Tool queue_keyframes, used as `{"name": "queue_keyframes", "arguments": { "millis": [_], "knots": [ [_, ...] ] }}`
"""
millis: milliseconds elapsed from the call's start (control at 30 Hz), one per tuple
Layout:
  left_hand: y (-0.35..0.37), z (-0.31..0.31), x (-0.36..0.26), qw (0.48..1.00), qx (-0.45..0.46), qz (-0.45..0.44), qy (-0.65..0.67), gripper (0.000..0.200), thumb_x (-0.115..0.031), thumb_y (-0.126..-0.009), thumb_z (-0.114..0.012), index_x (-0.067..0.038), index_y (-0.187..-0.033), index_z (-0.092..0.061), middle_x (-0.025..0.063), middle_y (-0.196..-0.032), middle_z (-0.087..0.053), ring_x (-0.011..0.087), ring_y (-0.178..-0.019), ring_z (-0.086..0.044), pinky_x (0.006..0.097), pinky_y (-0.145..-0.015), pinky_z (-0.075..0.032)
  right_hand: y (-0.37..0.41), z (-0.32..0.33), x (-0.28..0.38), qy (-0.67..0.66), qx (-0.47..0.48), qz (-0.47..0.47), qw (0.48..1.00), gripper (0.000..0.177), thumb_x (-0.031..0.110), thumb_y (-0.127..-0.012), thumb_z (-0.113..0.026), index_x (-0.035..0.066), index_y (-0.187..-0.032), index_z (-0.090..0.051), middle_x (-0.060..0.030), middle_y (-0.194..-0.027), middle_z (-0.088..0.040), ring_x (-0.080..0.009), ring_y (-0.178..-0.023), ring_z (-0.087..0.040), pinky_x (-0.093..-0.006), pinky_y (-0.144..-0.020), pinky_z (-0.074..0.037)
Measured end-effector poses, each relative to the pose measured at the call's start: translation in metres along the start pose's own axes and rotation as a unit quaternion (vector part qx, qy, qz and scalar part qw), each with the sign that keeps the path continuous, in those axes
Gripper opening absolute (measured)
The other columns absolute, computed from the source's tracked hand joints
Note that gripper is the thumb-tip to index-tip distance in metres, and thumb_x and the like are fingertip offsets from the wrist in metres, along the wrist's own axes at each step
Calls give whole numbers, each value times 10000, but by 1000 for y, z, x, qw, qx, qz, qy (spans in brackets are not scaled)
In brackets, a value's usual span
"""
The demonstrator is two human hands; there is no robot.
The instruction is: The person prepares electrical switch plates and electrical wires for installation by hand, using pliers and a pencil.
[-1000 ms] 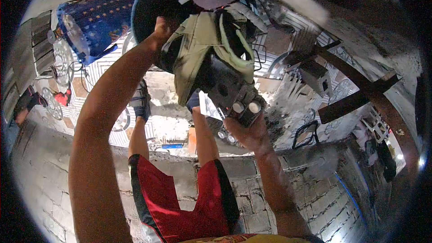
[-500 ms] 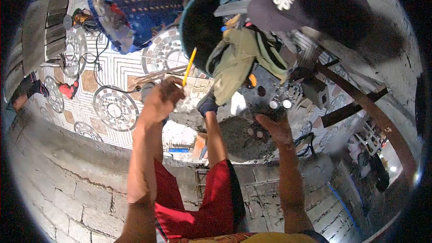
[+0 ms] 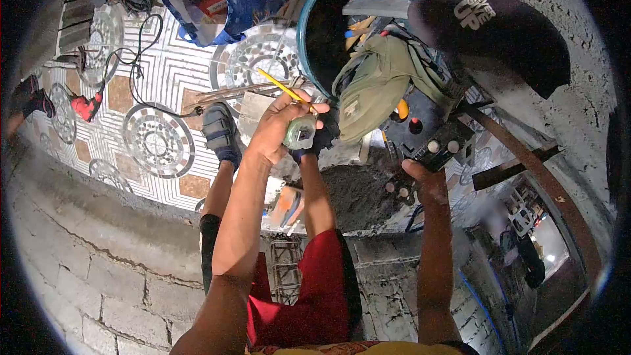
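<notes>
My left hand [image 3: 279, 128] is closed around a yellow pencil [image 3: 282, 86] and a small round greenish, see-through object [image 3: 301, 133], which sits in the fingers below the pencil. On the right, my right hand [image 3: 426, 177] grips a dark tool case [image 3: 442, 141] with round light-coloured pieces on it; most of its fingers are hidden beneath. Beside that case lies an olive-green bag [image 3: 378, 85], with an orange-handled item [image 3: 401, 110] next to it. Dark grey mortar or sand [image 3: 358, 197] is heaped below, between my leg and my right hand.
A teal-rimmed bucket [image 3: 305, 33] stands behind the bag. A dark cap [image 3: 493, 33] is at upper right, a blue sack [image 3: 243, 0] at the top. Rusty metal bars [image 3: 526, 158] extend at right. A red power tool [image 3: 85, 106] and another person's foot [image 3: 41, 100] are at left.
My left hand has moved right and down, and the greenish object now shows in it. The pencil tilts more to the left. The view has shifted, and my right hand appears slightly farther right.
</notes>
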State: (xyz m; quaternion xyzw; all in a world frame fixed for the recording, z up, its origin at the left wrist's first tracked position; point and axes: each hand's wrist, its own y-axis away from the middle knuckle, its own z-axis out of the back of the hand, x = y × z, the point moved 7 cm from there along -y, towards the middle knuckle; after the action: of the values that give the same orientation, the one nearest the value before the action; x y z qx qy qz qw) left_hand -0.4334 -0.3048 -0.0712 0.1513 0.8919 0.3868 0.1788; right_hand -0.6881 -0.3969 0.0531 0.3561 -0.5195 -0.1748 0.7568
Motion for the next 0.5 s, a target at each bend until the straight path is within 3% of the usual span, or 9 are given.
{"name": "queue_keyframes", "arguments": {
  "millis": [67,133,233,267,433,500],
  "knots": [
    [0,0,-1,1000,18,-4,-14,141,-25,-895,-470,-61,-1002,-554,202,-1074,-663,216,-793,-658,315,-723,-548,-1,5,-1,12,-9,-7,1000,426,124,-766,-744,36,-1153,-590,-36,-1049,-635,-176,-953,-597,-337,-878,-466],
    [2,-4,-4,998,36,-40,-43,132,-13,-902,-467,-56,-984,-560,189,-1069,-664,205,-810,-650,308,-746,-541,-3,14,-18,101,21,-107,989,444,126,-762,-750,21,-1159,-582,-44,-1037,-642,-174,-962,-598,-340,-892,-460],
    [2,-22,-15,975,78,-129,-161,140,34,-914,-464,-55,-935,-569,128,-1037,-661,162,-901,-612,290,-820,-503,-1,3,0,105,11,-80,991,450,129,-762,-754,11,-1156,-572,-50,-1041,-646,-167,-957,-603,-341,-882,-469],
    [4,-31,-16,975,85,-124,-161,116,15,-924,-478,-56,-923,-570,124,-1041,-656,157,-904,-606,294,-819,-499,-4,0,1,57,18,-48,997,429,132,-765,-756,3,-1132,-574,-61,-1003,-658,-169,-931,-614,-340,-859,-484],
    [11,-60,-20,967,126,-112,-190,64,-61,-950,-521,-48,-952,-583,91,-1022,-644,142,-898,-585,297,-824,-479,-4,-1,3,83,39,-22,996,434,116,-776,-745,5,-1152,-560,-77,-1033,-650,-163,-939,-615,-338,-854,-491],
    [11,-67,-21,944,143,-106,-280,92,-96,-956,-538,-38,-992,-600,66,-998,-637,134,-895,-573,290,-819,-461,0,-1,-1,53,33,-36,997,441,103,-773,-740,9,-1164,-558,-76,-1057,-646,-175,-947,-612,-346,-869,-484]
  ]
}}
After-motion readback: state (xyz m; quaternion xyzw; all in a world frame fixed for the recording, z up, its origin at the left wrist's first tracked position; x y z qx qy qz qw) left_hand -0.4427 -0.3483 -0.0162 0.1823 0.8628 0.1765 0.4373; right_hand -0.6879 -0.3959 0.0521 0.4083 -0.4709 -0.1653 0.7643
